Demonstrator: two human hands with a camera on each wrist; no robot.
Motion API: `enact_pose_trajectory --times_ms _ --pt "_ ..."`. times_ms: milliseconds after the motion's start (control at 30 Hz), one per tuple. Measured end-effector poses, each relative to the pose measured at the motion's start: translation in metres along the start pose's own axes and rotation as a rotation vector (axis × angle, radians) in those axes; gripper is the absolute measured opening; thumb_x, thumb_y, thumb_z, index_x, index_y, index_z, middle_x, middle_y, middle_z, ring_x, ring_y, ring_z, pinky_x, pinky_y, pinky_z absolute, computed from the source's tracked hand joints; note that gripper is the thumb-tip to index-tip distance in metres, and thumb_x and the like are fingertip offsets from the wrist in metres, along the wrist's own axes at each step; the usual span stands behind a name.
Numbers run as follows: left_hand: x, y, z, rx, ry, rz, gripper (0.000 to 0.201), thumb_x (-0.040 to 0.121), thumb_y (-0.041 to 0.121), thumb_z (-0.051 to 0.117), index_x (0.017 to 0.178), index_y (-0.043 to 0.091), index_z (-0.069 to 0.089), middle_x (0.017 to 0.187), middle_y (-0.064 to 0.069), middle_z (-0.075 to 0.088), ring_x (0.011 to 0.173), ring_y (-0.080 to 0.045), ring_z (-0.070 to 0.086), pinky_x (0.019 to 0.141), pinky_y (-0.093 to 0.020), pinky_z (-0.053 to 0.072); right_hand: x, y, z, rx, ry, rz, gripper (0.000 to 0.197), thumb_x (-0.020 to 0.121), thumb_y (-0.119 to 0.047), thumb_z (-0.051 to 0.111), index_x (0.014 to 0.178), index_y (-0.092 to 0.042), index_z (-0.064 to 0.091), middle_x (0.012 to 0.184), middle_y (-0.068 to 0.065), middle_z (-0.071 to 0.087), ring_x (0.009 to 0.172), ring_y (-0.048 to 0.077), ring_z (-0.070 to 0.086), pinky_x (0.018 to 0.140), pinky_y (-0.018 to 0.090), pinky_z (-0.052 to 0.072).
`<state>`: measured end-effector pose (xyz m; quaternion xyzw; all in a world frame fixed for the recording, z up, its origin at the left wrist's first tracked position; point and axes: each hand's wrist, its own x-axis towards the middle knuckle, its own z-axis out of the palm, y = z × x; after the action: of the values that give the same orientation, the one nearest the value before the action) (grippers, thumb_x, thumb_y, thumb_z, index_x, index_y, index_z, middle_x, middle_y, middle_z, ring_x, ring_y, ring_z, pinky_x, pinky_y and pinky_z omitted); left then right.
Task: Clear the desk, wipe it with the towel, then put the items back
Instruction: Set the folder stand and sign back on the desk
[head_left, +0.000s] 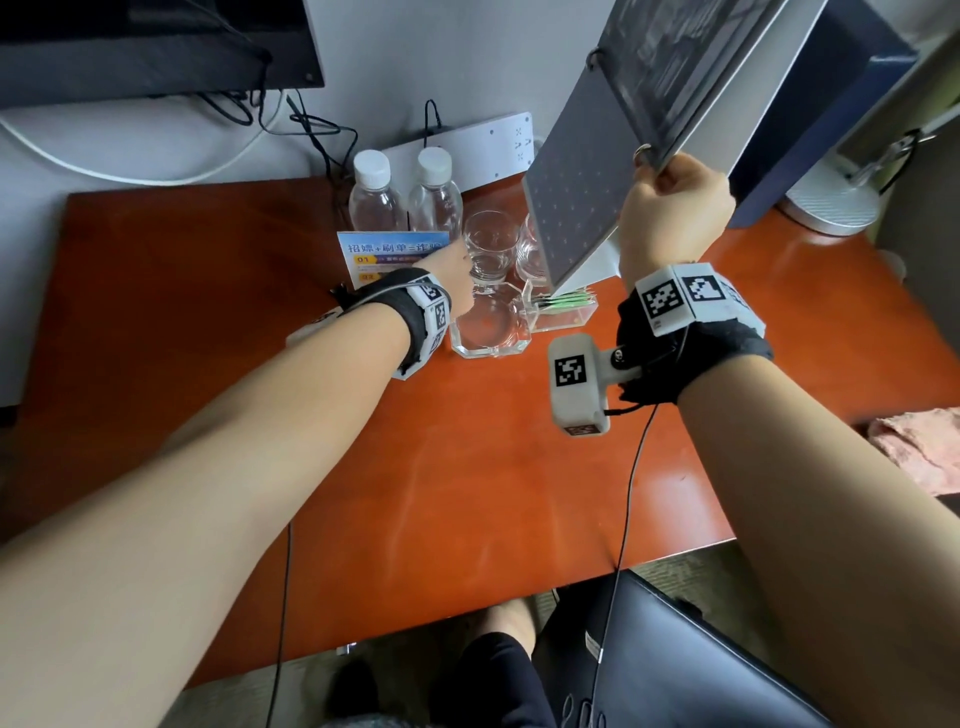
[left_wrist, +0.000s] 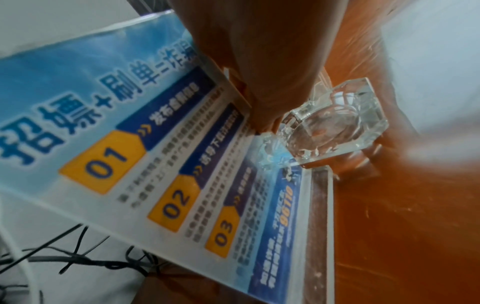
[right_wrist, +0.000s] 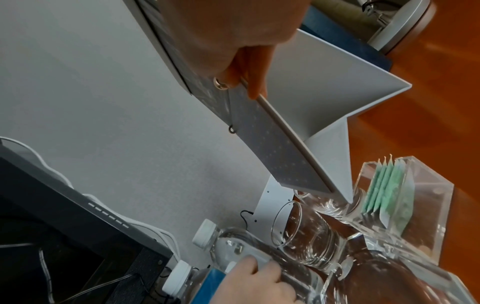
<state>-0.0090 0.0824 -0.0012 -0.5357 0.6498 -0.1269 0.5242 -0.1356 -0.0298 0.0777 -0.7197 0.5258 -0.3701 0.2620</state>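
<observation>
My right hand (head_left: 670, 187) grips the lower edge of a grey ring-bound menu stand (head_left: 576, 208), tilted and lifted off the orange desk (head_left: 467, 467); in the right wrist view the fingers (right_wrist: 255, 67) curl round its cover (right_wrist: 280, 148). My left hand (head_left: 454, 270) pinches the right edge of a blue sign in an acrylic holder (head_left: 389, 254), which stands on the desk; the fingers (left_wrist: 262, 86) clamp that sign (left_wrist: 155, 144). A pink towel (head_left: 919, 447) lies off the desk's right edge.
Two water bottles (head_left: 371, 192) and two drinking glasses (head_left: 491, 244) stand behind a glass ashtray (head_left: 491, 327). An acrylic box with green packets (head_left: 563, 312) sits under the stand. A power strip (head_left: 467, 150), lamp base (head_left: 831, 200), monitor (head_left: 156, 47) and cables line the back.
</observation>
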Motion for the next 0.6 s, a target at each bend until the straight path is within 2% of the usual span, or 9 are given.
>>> enact_pose_trajectory --times_ms 100,167,233,300,333,433,500,567,600 --pt "0.000 0.001 -0.004 -0.012 -0.029 -0.015 0.022 0.096 0.016 0.049 0.112 0.018 0.063 0.114 0.000 0.064 0.111 -0.023 0.053 0.096 -0.036 0.036 0.001 0.001 0.000 -0.018 0.005 0.001 0.038 0.091 -0.021 0.052 0.056 -0.029 0.040 0.052 -0.016 0.036 0.065 0.012 0.041 0.050 0.021 0.026" --pt "0.001 0.000 -0.007 -0.004 -0.022 -0.014 0.022 0.096 0.016 0.048 0.114 0.018 0.063 0.115 -0.001 0.063 0.112 -0.023 0.052 0.097 -0.036 0.035 0.001 0.002 0.000 -0.033 0.016 -0.003 0.043 0.091 -0.021 0.052 0.053 -0.031 0.035 0.053 -0.014 0.038 0.066 0.012 0.041 0.055 0.020 0.026" --pt "0.002 -0.002 -0.007 0.045 -0.001 0.013 0.024 0.096 0.016 0.048 0.115 0.017 0.062 0.117 -0.001 0.063 0.115 -0.024 0.049 0.097 -0.036 0.035 0.002 0.003 0.000 -0.021 0.031 -0.025 0.035 0.090 -0.020 0.052 0.057 -0.030 0.046 0.060 -0.006 0.047 0.067 0.012 0.042 0.056 0.019 0.027" --pt "0.002 -0.004 -0.005 0.113 0.027 0.054 0.023 0.096 0.018 0.048 0.114 0.018 0.063 0.115 0.000 0.063 0.115 -0.024 0.047 0.096 -0.037 0.035 0.002 0.002 -0.001 -0.006 0.042 -0.041 0.021 0.090 -0.020 0.052 0.073 -0.025 0.064 0.069 -0.002 0.052 0.068 0.013 0.044 0.058 0.019 0.028" --pt "0.002 -0.006 -0.006 0.143 0.046 0.068 0.022 0.095 0.018 0.050 0.112 0.019 0.064 0.113 0.001 0.064 0.114 -0.023 0.047 0.096 -0.037 0.035 0.001 0.002 -0.002 -0.003 0.045 -0.042 0.018 0.090 -0.019 0.053 0.076 -0.024 0.064 0.070 -0.002 0.052 0.068 0.014 0.044 0.058 0.020 0.029" --pt "-0.002 -0.016 -0.010 0.139 0.181 0.078 0.020 0.094 0.014 0.050 0.105 0.019 0.066 0.107 0.005 0.064 0.108 -0.018 0.047 0.093 -0.033 0.036 0.002 -0.003 -0.007 0.003 0.047 -0.029 0.028 0.090 -0.020 0.052 0.062 -0.025 0.048 0.070 -0.001 0.052 0.068 0.014 0.044 0.058 0.020 0.028" --pt "-0.010 -0.025 -0.012 0.100 0.347 0.057 0.018 0.089 0.012 0.053 0.094 0.023 0.067 0.096 0.008 0.063 0.100 -0.015 0.052 0.087 -0.029 0.039 0.002 -0.010 -0.013 -0.020 0.054 -0.021 0.038 0.091 -0.021 0.051 0.055 -0.025 0.040 0.071 0.000 0.051 0.068 0.015 0.042 0.057 0.020 0.026" --pt "-0.030 -0.042 -0.017 0.080 0.507 -0.063 0.013 0.070 0.018 0.061 0.072 0.029 0.066 0.074 0.015 0.062 0.081 -0.007 0.058 0.073 -0.022 0.041 0.001 -0.019 -0.019 -0.011 0.060 -0.029 0.028 0.091 -0.021 0.051 0.063 -0.024 0.050 0.071 0.000 0.051 0.068 0.014 0.042 0.057 0.020 0.027" --pt "-0.040 -0.051 -0.017 0.024 0.563 -0.123 0.011 0.063 0.021 0.059 0.064 0.030 0.064 0.065 0.016 0.059 0.072 -0.005 0.058 0.066 -0.021 0.041 0.000 -0.024 -0.021 0.005 0.063 -0.037 0.022 0.091 -0.021 0.051 0.070 -0.022 0.058 0.071 0.000 0.051 0.067 0.014 0.043 0.058 0.020 0.027"
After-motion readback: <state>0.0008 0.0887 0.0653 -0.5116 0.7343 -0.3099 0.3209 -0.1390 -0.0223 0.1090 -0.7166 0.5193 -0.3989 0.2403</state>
